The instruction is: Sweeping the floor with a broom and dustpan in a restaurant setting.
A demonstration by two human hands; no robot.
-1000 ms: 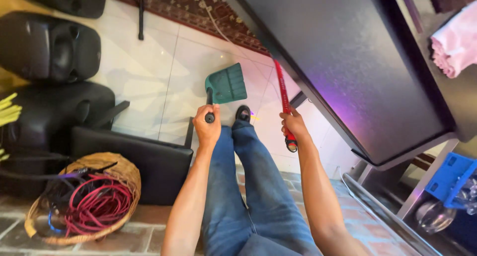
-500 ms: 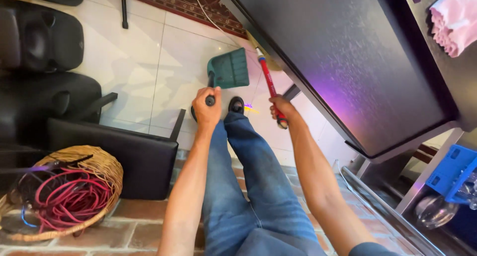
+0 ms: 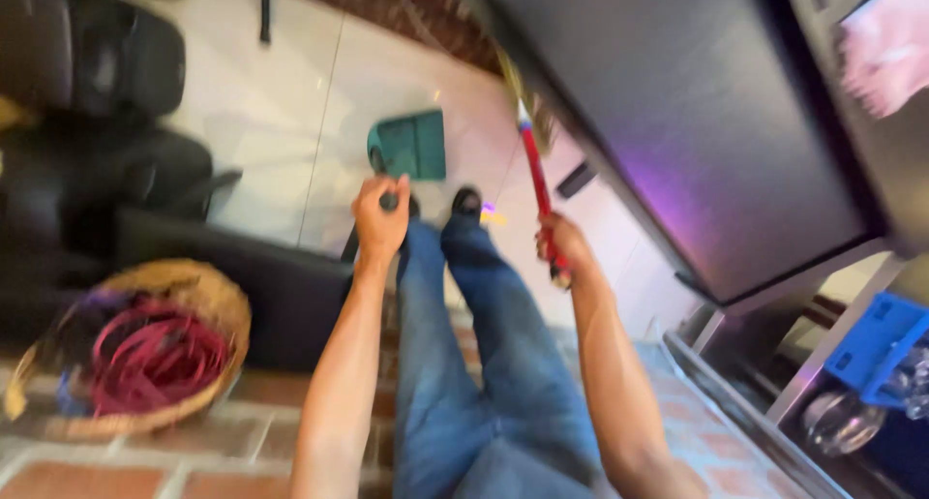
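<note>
A green dustpan (image 3: 414,146) with a black grip is seen against pale cream floor tiles (image 3: 261,102). The broom handle (image 3: 535,184) is coloured red, with a white and blue band near its upper end, and straw-yellow bristles (image 3: 527,97) are shown above it. Blue denim is worn on the legs (image 3: 474,363), and black shoes (image 3: 466,202) are seen at the feet. A tan woven basket (image 3: 208,310) is filled with red coiled cable (image 3: 150,354). Reddish-brown brick patterning is shown on the near floor (image 3: 58,475). The large panel (image 3: 697,102) is dark grey, tinged with a purple glow. A blue crate (image 3: 876,344) and a pink cloth (image 3: 885,49) are visible at the right. Black cases (image 3: 87,63) are seen at the left.
</note>
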